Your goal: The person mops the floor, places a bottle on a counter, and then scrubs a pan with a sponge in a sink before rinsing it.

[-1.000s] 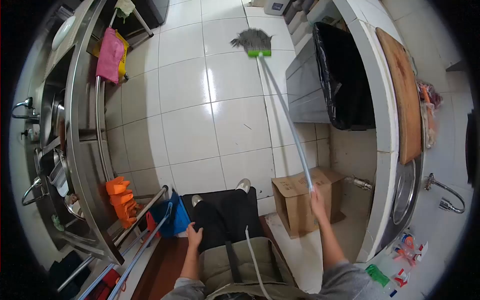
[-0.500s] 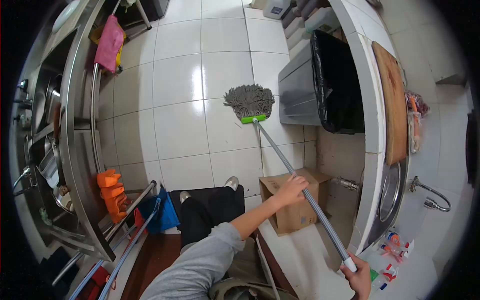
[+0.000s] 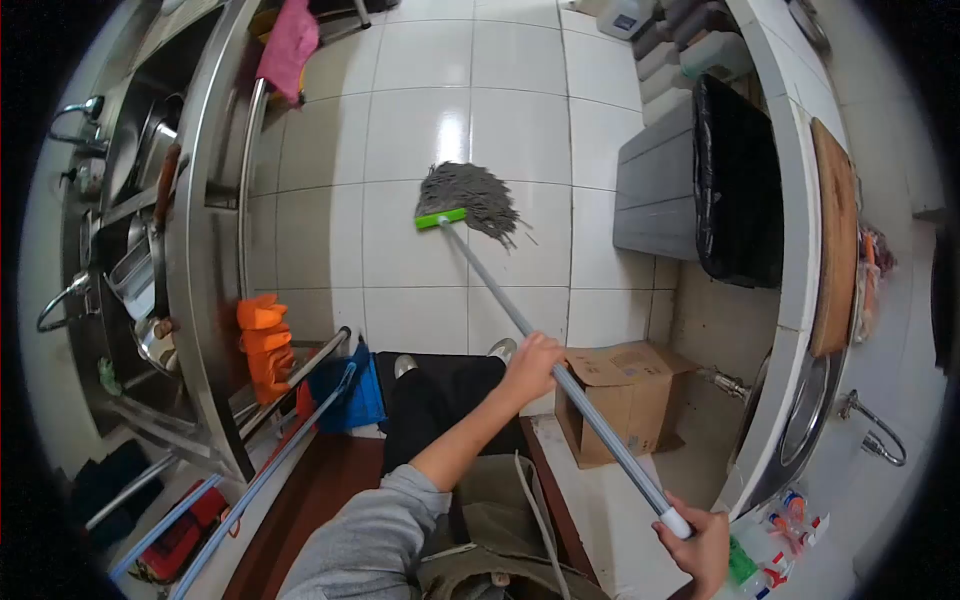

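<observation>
A mop with a long grey handle (image 3: 610,435) slants across the tiled floor. Its grey string head (image 3: 468,195) lies spread on the tiles, trailing to the right of the green clamp (image 3: 440,218). My left hand (image 3: 534,367) is closed around the handle partway down, its arm in a grey sleeve reaching across my body. At the white top end of the handle, my right hand (image 3: 697,545) is wrapped around the grip. Both of my shoes show at the edge of a dark mat (image 3: 440,366).
A grey bin (image 3: 655,190) with a black liner stands right of the mop, with a cardboard box (image 3: 625,400) nearer me. Steel sinks (image 3: 215,380) line the left side, where orange gloves (image 3: 265,345) and a pink cloth (image 3: 288,48) hang. A blue dustpan (image 3: 350,392) is beside my legs.
The mop head has swept left across the floor, away from the bin, and its strings now trail to the right. Both hands keep their hold, and the view has shifted slightly.
</observation>
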The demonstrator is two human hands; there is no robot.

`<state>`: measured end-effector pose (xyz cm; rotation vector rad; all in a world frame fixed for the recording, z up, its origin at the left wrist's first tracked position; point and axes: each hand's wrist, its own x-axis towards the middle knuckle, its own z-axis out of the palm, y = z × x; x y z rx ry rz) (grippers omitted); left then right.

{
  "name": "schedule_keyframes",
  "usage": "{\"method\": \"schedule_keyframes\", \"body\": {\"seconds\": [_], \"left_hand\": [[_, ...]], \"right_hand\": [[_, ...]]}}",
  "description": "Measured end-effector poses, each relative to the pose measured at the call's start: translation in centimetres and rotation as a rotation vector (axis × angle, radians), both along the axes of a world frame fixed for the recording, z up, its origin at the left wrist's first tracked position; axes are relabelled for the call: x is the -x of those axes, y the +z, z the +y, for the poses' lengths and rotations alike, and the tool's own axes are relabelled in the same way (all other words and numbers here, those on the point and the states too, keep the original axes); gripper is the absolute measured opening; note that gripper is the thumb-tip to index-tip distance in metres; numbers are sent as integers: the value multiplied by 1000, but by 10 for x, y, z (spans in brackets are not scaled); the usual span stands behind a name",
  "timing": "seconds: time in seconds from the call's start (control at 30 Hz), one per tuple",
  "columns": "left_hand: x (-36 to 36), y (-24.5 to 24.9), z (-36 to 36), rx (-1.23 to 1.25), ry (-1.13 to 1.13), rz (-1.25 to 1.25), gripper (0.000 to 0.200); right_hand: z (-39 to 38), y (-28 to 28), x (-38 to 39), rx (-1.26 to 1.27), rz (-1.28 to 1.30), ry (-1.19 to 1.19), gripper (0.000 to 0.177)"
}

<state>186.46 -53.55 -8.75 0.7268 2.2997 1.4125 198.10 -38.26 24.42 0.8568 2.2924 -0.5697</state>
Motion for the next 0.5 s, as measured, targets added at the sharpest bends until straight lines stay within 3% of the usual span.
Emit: {"method": "schedule_keyframes", "body": {"seconds": [0.07,0.13,0.17,0.2,0.27,0.33,0.47,0.5], "left_hand": [[0,-11,-37,42,143,-45,10],[11,-6,-82,73,252,-33,11],[10,-19,-103,77,365,10,12],[12,-45,-132,167,326,16,13],[16,-60,-177,229,548,26,12],[17,-92,-223,252,666,44,15],[14,-129,-306,472,678,115,11],[13,-128,-315,530,675,249,11]], "right_hand": [[-13,-15,12,37,129,223,37],[-17,-46,15,100,208,547,51],[-33,-57,29,95,185,596,51],[-55,-68,47,92,159,644,52],[-91,-98,70,103,123,784,46],[-115,-151,78,260,271,862,41],[-170,-226,94,399,381,971,44],[-176,-228,102,399,379,973,44]]}}
